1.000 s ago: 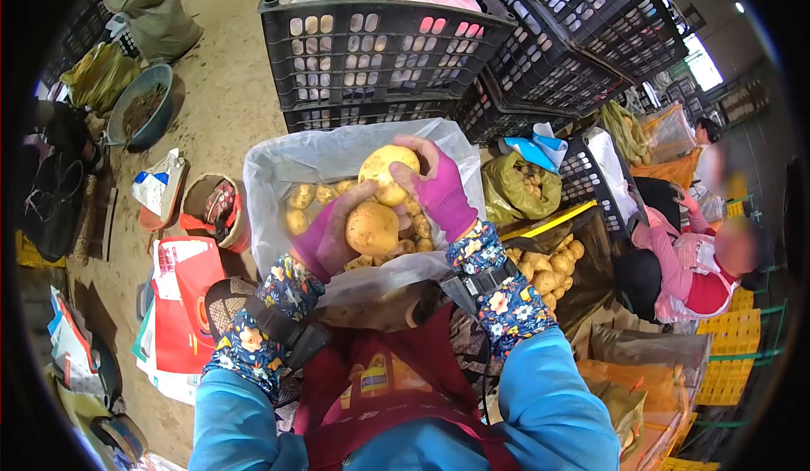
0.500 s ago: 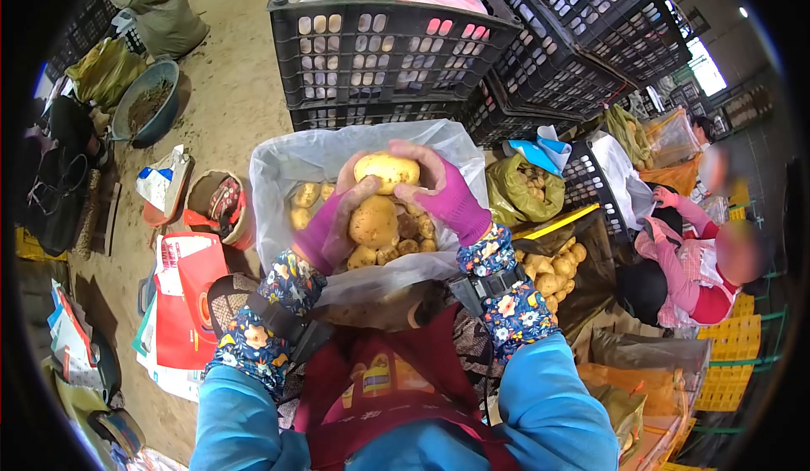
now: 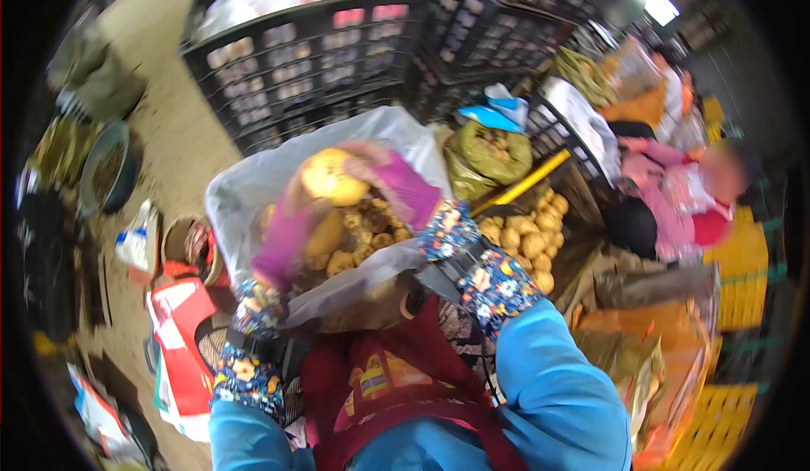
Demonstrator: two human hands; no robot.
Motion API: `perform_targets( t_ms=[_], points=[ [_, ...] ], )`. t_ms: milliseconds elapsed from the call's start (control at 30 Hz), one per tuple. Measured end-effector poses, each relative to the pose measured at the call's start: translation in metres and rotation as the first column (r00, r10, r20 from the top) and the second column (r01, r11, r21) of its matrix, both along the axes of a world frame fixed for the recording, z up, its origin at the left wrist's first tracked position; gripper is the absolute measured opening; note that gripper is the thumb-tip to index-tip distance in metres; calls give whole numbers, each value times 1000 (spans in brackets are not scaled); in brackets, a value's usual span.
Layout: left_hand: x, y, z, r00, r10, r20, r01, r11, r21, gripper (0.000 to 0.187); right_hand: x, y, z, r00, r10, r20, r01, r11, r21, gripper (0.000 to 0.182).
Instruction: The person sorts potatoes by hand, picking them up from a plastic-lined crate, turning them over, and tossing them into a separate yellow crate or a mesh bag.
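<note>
A large yellow potato point(image 3: 335, 177) is held above a container lined with clear plastic point(image 3: 240, 186). My right hand point(image 3: 395, 183), in a purple glove with bare fingertips, has its fingers against the potato's right side. My left hand point(image 3: 291, 226), gloved alike and blurred by motion, touches the same potato at its left. Another big potato point(image 3: 325, 239) lies close by my left palm; whether the palm touches it is unclear. Smaller potatoes point(image 3: 381, 239) lie in the lined container below my hands.
Black crates point(image 3: 312, 58) stand ahead. At the right are a green bag point(image 3: 488, 163), a yellow bar point(image 3: 530, 181), a potato pile point(image 3: 527, 243) and a seated person in pink point(image 3: 666, 188). Red and white bags point(image 3: 181, 328) lie at the left.
The view has turned, so the crates and lined container appear further left. Both hands still hold the yellow potato, and my left hand is now blurred and lower beside it.
</note>
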State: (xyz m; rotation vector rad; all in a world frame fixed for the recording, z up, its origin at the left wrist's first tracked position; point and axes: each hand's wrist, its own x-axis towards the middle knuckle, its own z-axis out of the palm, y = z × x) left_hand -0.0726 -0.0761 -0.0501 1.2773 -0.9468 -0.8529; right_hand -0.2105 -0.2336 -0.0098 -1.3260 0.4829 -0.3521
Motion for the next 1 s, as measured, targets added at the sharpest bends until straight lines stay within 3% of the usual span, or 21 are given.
perform_targets(
  t_ms=[33, 67, 133, 167, 200, 233, 267, 300, 333, 400, 433, 533, 600, 633, 700, 733, 767, 800, 900, 967, 1000],
  points=[
    [-2, -3, 6, 1000, -13, 21, 13, 1000, -19, 54, -3, 4, 1, 1000, 6, 3, -6, 980, 200, 51],
    [-9, -4, 27, 994, -40, -101, 33, 997, -63, 48, -8, 7, 11, 989, 133, 63, -145, 951, 274, 51],
    [-9, -1, 34, 996, -75, -41, 73, 996, -48, 41, -14, -1, -6, 935, 317, 159, -344, 919, 194, 45],
    [1, 0, 29, 982, -41, 185, 48, 998, -33, 42, -21, -3, 9, 934, 355, 29, -349, 893, 285, 44],
    [12, -1, 24, 914, 2, 406, 12, 999, -34, 43, -16, 0, -2, 935, 344, 89, -351, 858, 375, 54],
    [19, -4, 20, 984, 68, 163, -55, 995, -83, 44, -11, 4, -14, 934, 326, 146, -356, 812, 463, 64],
    [20, -8, 19, 987, 127, -93, -137, 986, -100, 45, -6, 8, -25, 932, 303, 199, -362, 756, 545, 74],
    [6, -14, 30, 928, 265, -262, -295, 952, -83, 48, -2, 25, -21, 966, 169, 197, -258, 712, 653, 80],
    [5, -19, 29, 954, 297, -29, -299, 947, -122, 52, 3, 35, -23, 983, 37, 179, -161, 641, 751, 85],
    [-11, -18, 37, 872, 209, 443, -206, 977, -55, 56, 6, 32, -27, 894, 61, 443, -389, 594, 704, 85],
    [-12, -19, 38, 893, 188, 409, -167, 982, -88, 59, 4, 30, -20, 822, 74, 565, -500, 569, 653, 85],
    [-21, -23, 30, 942, 118, 313, -45, 972, -230, 67, -18, 11, 3, 771, -113, 626, -228, 870, 438, 80],
    [-28, -26, 23, 966, 64, 252, 40, 922, -386, 73, -52, -18, 20, 703, -171, 690, -97, 938, 331, 76],
    [-28, -24, 25, 981, 68, 182, -7, 949, -315, 80, -71, -36, 23, 665, -171, 727, -85, 950, 302, 74],
    [-15, -18, 20, 998, 53, 41, -41, 967, -252, 73, -134, -62, 28, 650, -177, 739, -126, 934, 334, 69],
    [-10, -15, 19, 998, 55, -28, -60, 974, -221, 69, -176, -65, 37, 679, -220, 701, -58, 935, 349, 67],
    [-8, -13, 19, 995, 84, -47, -92, 974, -206, 68, -213, -76, 23, 721, -400, 566, 164, 892, 422, 71],
    [-6, -10, 19, 996, 84, -36, -89, 975, -201, 67, -253, -75, 12, 739, -537, 407, 257, 783, 567, 74],
    [-2, -3, 17, 994, 108, -28, -112, 973, -202, 64, -387, -104, -116, 784, -613, 102, 502, 721, 477, 70],
    [1, -1, 15, 991, 130, -35, -134, 974, -184, 70, -398, -83, -134, 736, -654, -172, 621, 552, 556, 69],
    [2, -2, 15, 989, 144, -41, -149, 974, -173, 72, -386, -56, -124, 506, -751, -424, 860, 405, 309, 67]
  ],
)
